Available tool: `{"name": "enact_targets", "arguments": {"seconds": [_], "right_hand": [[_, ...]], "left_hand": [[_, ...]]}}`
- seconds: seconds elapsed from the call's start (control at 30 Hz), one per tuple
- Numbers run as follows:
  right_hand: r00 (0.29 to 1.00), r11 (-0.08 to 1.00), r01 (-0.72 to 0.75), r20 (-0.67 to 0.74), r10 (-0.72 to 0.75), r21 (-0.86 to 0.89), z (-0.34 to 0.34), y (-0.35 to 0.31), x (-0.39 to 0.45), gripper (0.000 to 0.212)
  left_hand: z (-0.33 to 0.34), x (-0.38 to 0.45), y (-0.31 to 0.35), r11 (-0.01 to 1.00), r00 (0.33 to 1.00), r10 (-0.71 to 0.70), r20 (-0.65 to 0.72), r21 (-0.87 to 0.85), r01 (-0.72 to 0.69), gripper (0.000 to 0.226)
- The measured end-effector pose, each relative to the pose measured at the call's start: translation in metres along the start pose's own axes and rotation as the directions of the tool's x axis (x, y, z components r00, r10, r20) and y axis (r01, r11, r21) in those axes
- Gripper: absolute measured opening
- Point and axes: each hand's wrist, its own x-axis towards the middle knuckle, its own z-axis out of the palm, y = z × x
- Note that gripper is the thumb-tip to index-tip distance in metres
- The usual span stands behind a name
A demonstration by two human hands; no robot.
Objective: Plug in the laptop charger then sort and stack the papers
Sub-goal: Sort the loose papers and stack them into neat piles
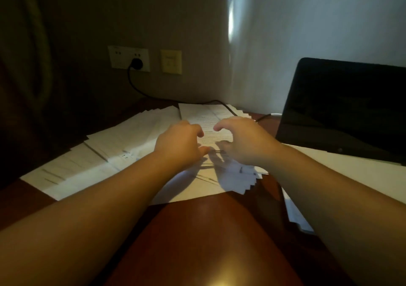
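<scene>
On the reddish-brown wooden desk (197, 230), white printed papers (136, 140) are spread in overlapping fans: one fan lies to the left, running back toward the wall, and a second fan with staggered, saw-toothed corners lies near the centre-right (239, 180). The sheets are thin and flat, and rows of fine dark print are visible on them, though the text is too blurred to read. One sheet (204, 114) lies at the rear, between the two hands.

The left hand (182, 142) is held over the central sheets with its fingers curled downward and its thumb tip touching the paper. The right hand (243, 142) is held beside it, the fingers arched and spread, the fingertips at the paper surface. Whether a sheet is pinched by either hand cannot be told.

A round black plug (136, 62) is seated in the white wall socket plate (129, 58). Its black cable (175, 99) is routed down across the desk, behind the papers, toward the black laptop (342, 110), which stands open at the right with a dark, glossy screen. A yellowish square wall plate (171, 62) is mounted just beside the socket plate.
</scene>
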Motion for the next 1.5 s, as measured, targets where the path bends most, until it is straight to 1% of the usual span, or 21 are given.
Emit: {"name": "enact_targets", "arguments": {"seconds": [0.07,0.13,0.2,0.33,0.43,0.53,0.63,0.73,0.83,0.9,0.97,1.03,1.1,1.2,1.27,1.3,1.4,1.5], "right_hand": [[0.997,0.997,0.068,0.040,-0.066,-0.037,0.009,0.002,0.011,0.040],[0.991,0.992,0.109,0.087,-0.103,-0.066,0.018,0.005,0.016,0.041],[0.987,0.988,0.134,0.101,-0.126,-0.075,0.027,0.009,0.016,0.040],[0.991,0.996,0.088,0.100,-0.090,0.020,0.038,0.016,0.011,0.030],[0.994,0.997,0.078,0.077,-0.080,0.030,0.040,0.019,0.011,0.026],[0.996,0.997,0.060,0.060,-0.063,0.048,0.040,0.022,0.011,0.020],[0.998,0.997,0.044,0.046,-0.047,0.059,0.038,0.025,0.010,0.017],[0.999,0.997,0.049,0.010,-0.050,0.058,0.036,0.026,0.011,0.024],[0.996,0.994,0.068,-0.064,-0.063,0.086,0.033,0.024,0.009,0.025],[0.992,0.987,0.063,-0.119,-0.045,0.145,0.033,0.024,0.008,0.020],[0.980,0.976,0.048,-0.198,-0.005,0.212,0.033,0.024,0.008,0.017],[0.951,0.962,0.007,-0.298,0.079,0.275,0.031,0.023,0.009,0.014],[0.912,0.943,-0.033,-0.377,0.164,0.332,0.029,0.024,0.011,0.017],[0.877,0.917,-0.014,-0.436,0.203,0.399,0.028,0.025,0.011,0.037],[0.865,0.912,0.020,-0.465,0.190,0.410,0.028,0.024,0.009,0.048],[0.862,0.909,0.034,-0.472,0.183,0.415,0.029,0.025,0.008,0.047],[0.886,0.912,0.030,-0.433,0.164,0.408,0.031,0.027,0.007,0.032],[0.895,0.923,0.023,-0.419,0.152,0.384,0.032,0.026,0.007,0.028]], "left_hand": [[0.004,0.004,-0.004,1.000,1.000,-0.013,0.012,-0.010,0.013,0.049],[0.008,0.005,-0.005,1.000,1.000,-0.022,0.019,0.019,0.021,0.052],[0.014,0.006,-0.006,0.998,0.999,-0.029,0.020,0.052,0.027,0.050],[0.020,0.004,-0.009,0.998,0.999,-0.049,0.004,0.037,0.049,0.040],[0.021,0.004,-0.013,0.999,0.999,-0.024,-0.027,0.022,0.025,0.032],[0.023,0.006,-0.016,1.000,1.000,-0.002,-0.020,0.012,0.002,0.023],[0.023,0.008,-0.017,1.000,0.999,-0.009,-0.052,-0.009,0.008,0.020],[0.018,0.009,-0.013,1.000,0.993,-0.012,-0.121,-0.025,0.009,0.018],[0.014,0.006,-0.010,0.996,0.975,-0.021,-0.222,-0.087,0.002,0.020],[0.012,0.004,-0.010,0.987,0.949,-0.071,-0.306,-0.156,0.024,0.035],[0.010,0.005,-0.010,0.975,0.936,-0.121,-0.331,-0.217,0.049,0.046],[0.012,0.007,-0.012,0.972,0.942,-0.143,-0.304,-0.222,0.075,0.047],[0.015,0.006,-0.014,0.979,0.966,-0.137,-0.220,-0.180,0.098,0.045],[0.020,0.005,-0.013,0.989,0.993,-0.105,-0.052,-0.114,0.099,0.049],[0.019,0.004,-0.012,0.994,0.996,-0.090,0.005,-0.061,0.090,0.051],[0.019,0.004,-0.011,0.995,0.996,-0.086,0.014,-0.044,0.087,0.050],[0.018,0.004,-0.013,0.996,0.996,-0.085,0.032,-0.035,0.086,0.045],[0.020,0.005,-0.013,0.995,0.995,-0.085,0.046,-0.049,0.087,0.037]]}}
